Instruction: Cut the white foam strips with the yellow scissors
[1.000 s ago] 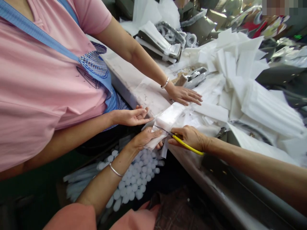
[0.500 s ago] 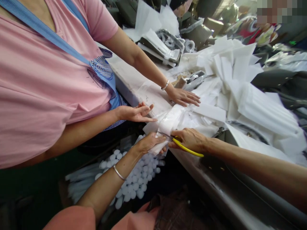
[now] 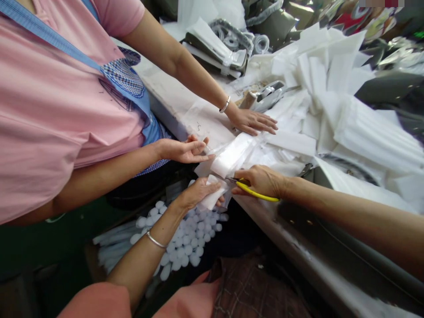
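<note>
White foam strip overhangs the table edge. Left hand pinches its cut end; right hand grips yellow-handled scissors. Risk: blades nick the left fingers, or the co-worker's hand close by.

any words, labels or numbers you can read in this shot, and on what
None can be read. Faint dark pen marks on the white sheet near the co-worker's hand form no legible word. The colourful items at the top right are too blurred to tell.
</note>
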The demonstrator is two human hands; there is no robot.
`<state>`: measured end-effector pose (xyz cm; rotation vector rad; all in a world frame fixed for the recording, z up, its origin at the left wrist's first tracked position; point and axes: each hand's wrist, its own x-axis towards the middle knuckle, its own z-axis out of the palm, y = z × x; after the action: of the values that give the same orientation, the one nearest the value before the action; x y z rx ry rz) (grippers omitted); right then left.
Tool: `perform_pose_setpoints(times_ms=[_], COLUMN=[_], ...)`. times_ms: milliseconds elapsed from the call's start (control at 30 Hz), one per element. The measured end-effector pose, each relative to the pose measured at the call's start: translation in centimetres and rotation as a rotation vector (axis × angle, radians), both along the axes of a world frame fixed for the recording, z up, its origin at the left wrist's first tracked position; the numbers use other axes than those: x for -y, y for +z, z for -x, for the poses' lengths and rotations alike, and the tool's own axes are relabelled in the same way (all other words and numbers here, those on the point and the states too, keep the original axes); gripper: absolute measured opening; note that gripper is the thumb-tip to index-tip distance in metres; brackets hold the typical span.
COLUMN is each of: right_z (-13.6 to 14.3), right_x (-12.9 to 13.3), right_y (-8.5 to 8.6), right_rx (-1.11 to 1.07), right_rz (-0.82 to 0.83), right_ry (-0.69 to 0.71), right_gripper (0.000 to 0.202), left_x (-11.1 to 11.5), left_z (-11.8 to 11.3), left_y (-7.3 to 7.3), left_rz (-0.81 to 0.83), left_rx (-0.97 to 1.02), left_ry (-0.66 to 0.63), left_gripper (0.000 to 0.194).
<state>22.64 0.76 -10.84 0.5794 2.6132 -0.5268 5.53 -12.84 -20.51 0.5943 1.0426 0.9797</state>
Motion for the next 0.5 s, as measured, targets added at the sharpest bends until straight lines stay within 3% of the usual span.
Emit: perform_pose_setpoints(times_ms=[167, 300, 500], right_z=[-1.0, -3.1, -3.3], right_x=[-0.3, 0.2, 1.6], right_y=[3.7, 6.9, 8.0], right_rx=[0.123, 0.136, 0.158], right_rz=[0.181, 0.474, 0.615], right_ry=[-0.115, -0.303, -0.342], right_gripper=[0.05, 0.056, 0.057], left_x=[0.1, 0.1, -0.1], left_z=[-0.2, -0.3, 0.1], left_y=[0.5, 1.1, 1.9], left_rz=[-0.047, -0.1, -0.068], left_rx=[-0.112, -0.111, -0.029], left_ry=[0.105, 0.183, 0.187], left_gripper=[0.015, 0.022, 0.03])
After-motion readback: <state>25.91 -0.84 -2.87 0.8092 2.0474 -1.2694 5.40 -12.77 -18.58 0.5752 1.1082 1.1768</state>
